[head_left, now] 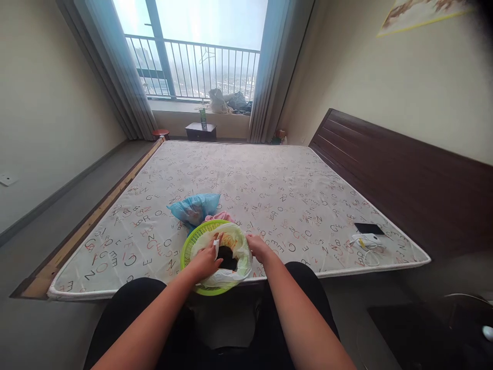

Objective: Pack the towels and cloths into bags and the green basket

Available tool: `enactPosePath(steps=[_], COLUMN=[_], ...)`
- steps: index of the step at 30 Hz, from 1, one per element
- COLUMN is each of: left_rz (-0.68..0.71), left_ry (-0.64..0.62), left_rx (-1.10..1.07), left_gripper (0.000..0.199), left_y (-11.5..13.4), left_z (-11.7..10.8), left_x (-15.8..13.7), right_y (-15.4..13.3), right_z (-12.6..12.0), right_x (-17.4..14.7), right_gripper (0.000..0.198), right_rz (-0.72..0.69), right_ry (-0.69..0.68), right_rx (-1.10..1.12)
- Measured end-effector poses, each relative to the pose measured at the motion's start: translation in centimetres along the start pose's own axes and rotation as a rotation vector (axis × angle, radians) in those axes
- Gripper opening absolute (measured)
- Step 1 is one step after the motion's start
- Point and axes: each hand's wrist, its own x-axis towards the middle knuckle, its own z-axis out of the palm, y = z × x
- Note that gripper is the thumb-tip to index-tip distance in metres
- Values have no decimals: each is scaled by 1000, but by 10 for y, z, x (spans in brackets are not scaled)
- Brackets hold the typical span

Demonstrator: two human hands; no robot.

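Note:
A yellow-green plastic basket (186,251) with slotted sides stands at the mattress's near edge, between my knees. A translucent white plastic bag (243,257) lines it and folds over part of the rim; the inside looks dark. My left hand (206,262) reaches over the opening, fingers stretched and thumb apart, touching the bag. Something small and white shows by its fingers. At the right side of the rim, my right hand (257,247) has its fingers closed on the bag's edge. Just behind the basket lie a filled blue plastic bag (196,208) and a pink cloth-like item (219,216).
The letter-printed mattress (262,180) spreads ahead, with a dark headboard (393,180) on the right. A black phone (368,228) and a white power strip (365,240) with cable lie near its right corner. A bedside cabinet (201,132) stands below the window.

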Motion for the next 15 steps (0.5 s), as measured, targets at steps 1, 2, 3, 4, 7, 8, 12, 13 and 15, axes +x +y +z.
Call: enactPosePath(steps=[1,2,3,4,7,8,12,13,15], left_rz=[5,9,11,13,30,34,8,4,8], left_ry=[0,-2,-2,-1,33,59,186,215,274], left_rx=[-1,-2,-3,-4,-27,-46,-143,-167,-214], left_gripper=[97,96,95,95,92,89,74,71,66], left_y=[-1,-1,-2,-3,-7,-8,-10,-10,-9], left_z=[0,1,2,3,3,2,-5,-7,-12], left_x=[1,1,2,2,3,3,3,4,5], right_y=[0,0,-1,-2,-8,-11,-22,-24,-29], right_z=[0,-1,-1,-3,-11,-15,-35,-40,-50], right_x=[1,1,2,2,-1,-3,-16,-20,-27], right_gripper=[20,20,21,23,29,30,30,29,30], right_rz=[-11,-25,-40,-54,-83,-89,-40,-37,-79], right_ry=[22,47,71,90,115,106,1,-11,-29], right_rx=[-7,-10,-14,-16,-10,-4,-51,-78,-69])
